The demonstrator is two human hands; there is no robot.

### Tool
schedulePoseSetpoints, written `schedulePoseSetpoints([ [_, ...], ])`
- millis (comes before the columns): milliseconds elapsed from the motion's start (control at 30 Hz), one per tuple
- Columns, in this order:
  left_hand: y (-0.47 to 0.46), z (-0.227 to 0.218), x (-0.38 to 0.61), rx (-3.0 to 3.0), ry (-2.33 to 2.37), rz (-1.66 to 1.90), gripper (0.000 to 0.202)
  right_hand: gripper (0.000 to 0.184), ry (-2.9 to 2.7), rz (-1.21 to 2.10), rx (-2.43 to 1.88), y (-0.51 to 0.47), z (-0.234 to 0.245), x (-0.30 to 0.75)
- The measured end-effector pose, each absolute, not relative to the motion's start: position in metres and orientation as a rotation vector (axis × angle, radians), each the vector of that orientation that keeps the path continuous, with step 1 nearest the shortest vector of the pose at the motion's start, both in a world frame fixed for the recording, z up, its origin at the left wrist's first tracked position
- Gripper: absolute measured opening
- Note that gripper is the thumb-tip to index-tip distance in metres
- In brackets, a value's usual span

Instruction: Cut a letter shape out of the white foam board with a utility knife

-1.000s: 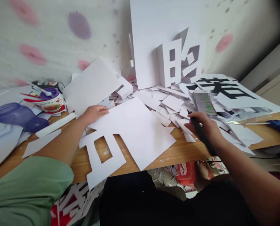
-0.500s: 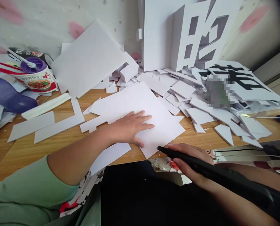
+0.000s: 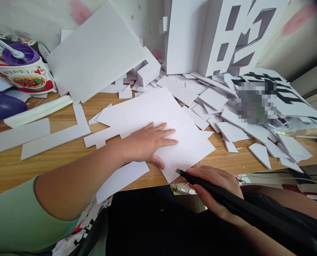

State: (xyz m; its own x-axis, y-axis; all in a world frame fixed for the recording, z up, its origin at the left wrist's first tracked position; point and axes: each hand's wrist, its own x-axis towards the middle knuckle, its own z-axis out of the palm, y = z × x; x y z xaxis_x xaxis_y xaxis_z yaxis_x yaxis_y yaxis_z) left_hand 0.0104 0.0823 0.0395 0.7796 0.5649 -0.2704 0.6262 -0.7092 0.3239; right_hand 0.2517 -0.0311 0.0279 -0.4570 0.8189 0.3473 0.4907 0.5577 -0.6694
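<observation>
My left hand (image 3: 149,144) lies flat with fingers spread on a white foam board (image 3: 179,149), which has notched edges and sits on the wooden table. In my right hand (image 3: 217,188) is a long black cutter (image 3: 217,193). Its narrow grey tip is over the board's near corner, right of my left thumb; whether it touches the surface I cannot tell. Under my left forearm a curved white strip (image 3: 122,179) reaches past the table's front edge. Left of the board is an L-shaped white piece (image 3: 54,140).
White offcuts (image 3: 214,99) are heaped along the back and right. Behind them stand white cut-out characters (image 3: 227,39) and a leaning white panel (image 3: 96,53). An instant-noodle tub (image 3: 27,76) is at the left, a sheet with black characters (image 3: 291,92) at the right.
The view has shifted a little. My right hand has brought the cutter's tip over the board's near corner. My left hand stays pressed on the board.
</observation>
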Motion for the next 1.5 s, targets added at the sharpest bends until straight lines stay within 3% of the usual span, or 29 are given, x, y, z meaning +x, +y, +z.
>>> schedulePoseSetpoints([
  [600, 0.086, 0.041, 0.009, 2.582, 0.884, -0.221, 0.090, 0.029, -2.191, 0.512, -0.877, -0.024, 0.034, 0.244],
  [1500, 0.090, 0.043, 0.011, 2.530, 0.963, -0.220, 0.093, 0.034, -2.223, 0.349, -0.814, -0.041, 0.022, 0.250],
])
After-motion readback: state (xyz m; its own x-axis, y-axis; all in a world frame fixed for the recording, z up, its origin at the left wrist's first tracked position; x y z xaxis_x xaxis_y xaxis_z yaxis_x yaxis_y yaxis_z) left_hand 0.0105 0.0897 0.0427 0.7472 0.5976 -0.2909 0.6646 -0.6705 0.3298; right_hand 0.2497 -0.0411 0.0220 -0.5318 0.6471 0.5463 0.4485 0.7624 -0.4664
